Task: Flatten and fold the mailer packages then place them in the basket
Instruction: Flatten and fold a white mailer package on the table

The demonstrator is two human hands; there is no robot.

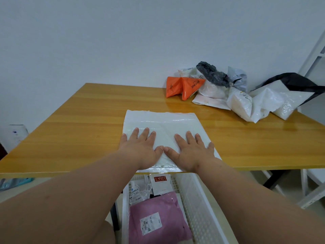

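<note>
**Kid:** What are the hands doing?

**Me:** From the head camera I see both hands flat on a white mailer [161, 125]. The left hand [140, 147] and the right hand [190, 150] lie side by side, thumbs almost touching. The fingers are straight and spread. They press down. They grip nothing.

**Kid:** Where is the mailer?

**Me:** It lies on the wooden table [79, 124], right at the near edge. Just under that edge is a white basket [195, 196]. A pink mailer [158, 205] is in it already, with some small packets behind it.

**Kid:** Is the white one heavy?

**Me:** I think it is light and soft. It looks shiny, so it may slide on the smooth table. It may be puffy too, and puff back up when the hands let go.

**Kid:** Where should you grab it?

**Me:** My guess is the far edge or its corners. Hold one side down, then fold the far side over.

**Kid:** Are there more?

**Me:** Yes. A pile of crumpled mailers [228, 95] sits at the far right of the table. An orange mailer [182, 87] is beside it.
</note>
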